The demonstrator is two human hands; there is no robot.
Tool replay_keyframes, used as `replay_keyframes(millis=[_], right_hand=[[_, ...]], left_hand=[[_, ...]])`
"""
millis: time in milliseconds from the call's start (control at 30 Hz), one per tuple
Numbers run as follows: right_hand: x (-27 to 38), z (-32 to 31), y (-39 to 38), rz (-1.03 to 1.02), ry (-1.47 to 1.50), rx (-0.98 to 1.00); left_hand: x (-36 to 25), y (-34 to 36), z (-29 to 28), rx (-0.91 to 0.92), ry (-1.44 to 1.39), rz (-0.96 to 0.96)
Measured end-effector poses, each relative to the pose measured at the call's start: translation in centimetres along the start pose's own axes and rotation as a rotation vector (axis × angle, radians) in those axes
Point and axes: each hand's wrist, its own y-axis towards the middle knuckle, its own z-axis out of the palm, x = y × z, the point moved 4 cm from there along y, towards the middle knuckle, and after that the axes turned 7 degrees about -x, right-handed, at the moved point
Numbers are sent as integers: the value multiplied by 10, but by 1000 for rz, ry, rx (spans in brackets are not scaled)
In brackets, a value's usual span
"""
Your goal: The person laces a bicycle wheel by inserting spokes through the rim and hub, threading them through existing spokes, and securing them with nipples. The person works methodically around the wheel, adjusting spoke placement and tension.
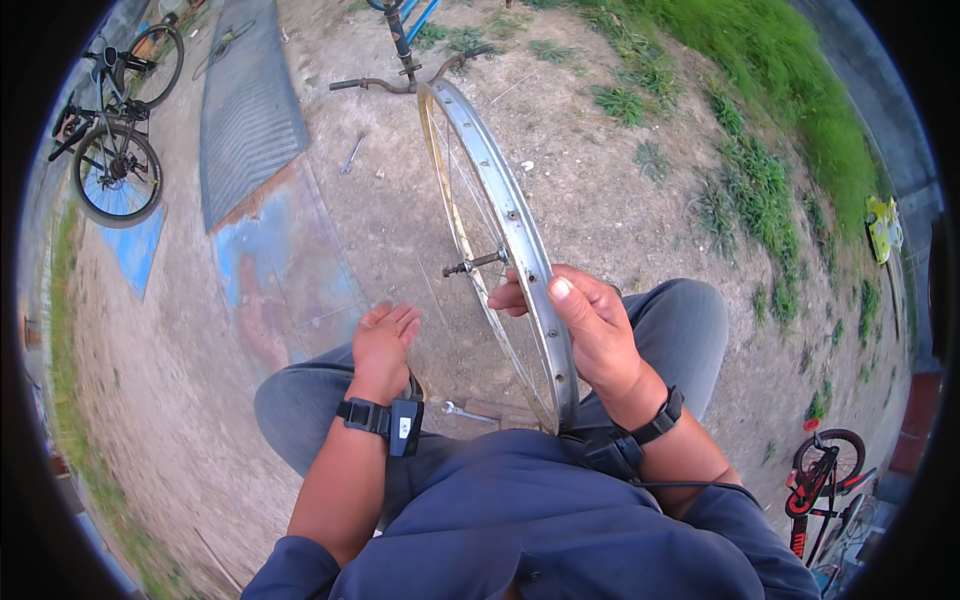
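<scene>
A bare silver bicycle rim point(487, 165) with spokes and an axle hub point(475, 263) stands upright in the middle, with no tire on it. My right hand point(582, 320) grips its right side, thumb on the outer face and fingers inside the wheel. To the left of the wheel, my left hand point(386, 345) is open and empty, palm turned up, fingers slightly curled. A wrench point(465, 414) lies low between my legs.
A bike frame with handlebars point(398, 40) is beyond the wheel; a second wrench point(350, 155) lies on the dirt. A dark bike point(118, 165) stands at left beside a ramp-like metal sheet point(250, 130). A red-black bike point(815, 485) is at lower right; grass point(760, 110) runs along the right.
</scene>
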Motion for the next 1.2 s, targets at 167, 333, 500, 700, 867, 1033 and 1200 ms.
replay_keyframes(millis=[167,333,500,700,867,1033,1200], right_hand=[[-2,0,-1,-13,-65,-1],[-3,-1,2,-22,-81,31],[-5,-2,2,-24,-76,38],[-8,-2,3,-16,-34,51],[-9,1,3,0,15,59],[-7,2,3,-20,10,76],[-6,2,2,-52,-42,29]], left_hand=[[-41,-40,21,69,-23,-48],[-58,-59,23,122,-12,-36],[-73,-70,26,262,41,-1],[-103,-99,57,325,149,185],[-136,-137,96,407,402,474],[-153,-162,138,469,613,1022],[-146,-173,161,515,666,1243]])
